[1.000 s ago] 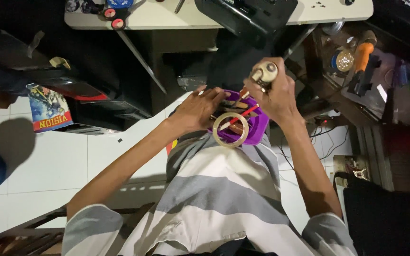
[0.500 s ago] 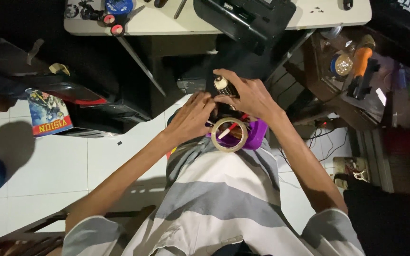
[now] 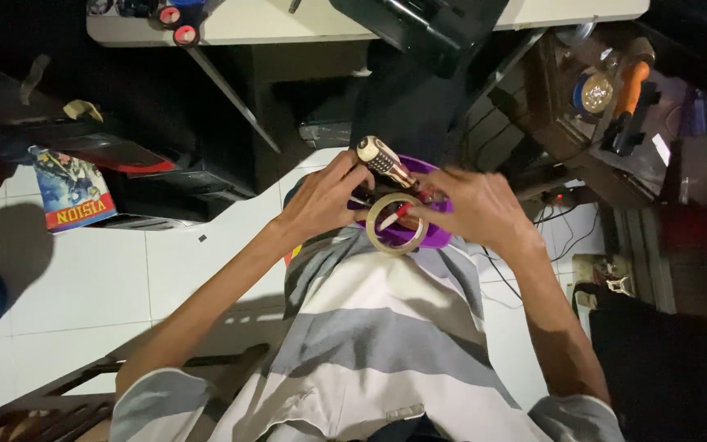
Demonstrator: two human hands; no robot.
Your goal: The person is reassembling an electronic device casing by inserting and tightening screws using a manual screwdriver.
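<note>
A purple bowl rests on my lap, over my striped shirt. A roll of clear tape and a red-handled tool lie in it. A screwdriver with a beige and dark striped handle slants across the bowl's far rim. My left hand grips the bowl's left edge, fingers by the screwdriver handle. My right hand reaches in from the right, fingers closed around the screwdriver's shaft end; the tip is hidden.
A white table with a black device stands ahead. A magazine lies on the white tiled floor at left. Shelves at right hold an orange tool and a tape roll. Cables trail beside my right arm.
My right hand has brought the screwdriver down from above the bowl and drawn back to the right. The screwdriver now lies across the bowl, between both hands.
</note>
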